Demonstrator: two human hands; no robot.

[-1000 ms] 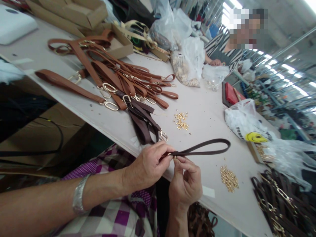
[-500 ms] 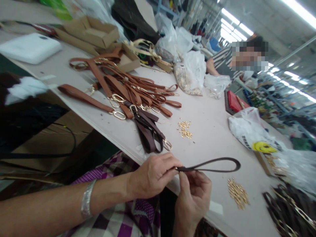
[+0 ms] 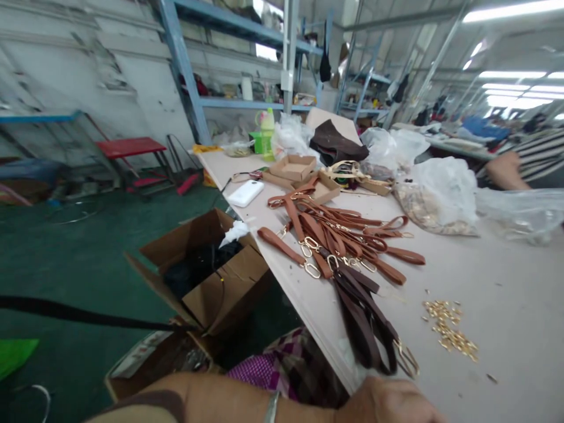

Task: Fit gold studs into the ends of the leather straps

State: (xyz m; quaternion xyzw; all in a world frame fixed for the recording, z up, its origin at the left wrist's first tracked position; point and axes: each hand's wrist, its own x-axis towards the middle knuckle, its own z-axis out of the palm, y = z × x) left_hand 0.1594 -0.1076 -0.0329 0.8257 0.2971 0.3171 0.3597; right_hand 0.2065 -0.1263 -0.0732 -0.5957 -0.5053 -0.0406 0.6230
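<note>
At the bottom edge, my left hand (image 3: 390, 402) shows only its back and knuckles, with a silver bracelet on the wrist. Its fingers are cut off by the frame, so what they hold is hidden. My right hand is out of view. Just above the left hand lie dark brown leather straps (image 3: 359, 317) with a gold clasp (image 3: 406, 357) at the near end. A pile of tan leather straps (image 3: 326, 232) with gold oval rings spreads beyond them. Small gold metal pieces (image 3: 453, 332) are scattered to the right.
Cardboard trays (image 3: 294, 169), a white flat device (image 3: 245, 192) and plastic bags (image 3: 445, 188) stand along the table (image 3: 497, 264). An open carton (image 3: 224, 294) sits on the floor left of the table edge. Another person's arm (image 3: 506, 170) is at the right.
The view has swung left, showing the floor, carton and shelves. My right hand and the dark strap loop held between both hands have left the picture; my left hand is now at the bottom edge.
</note>
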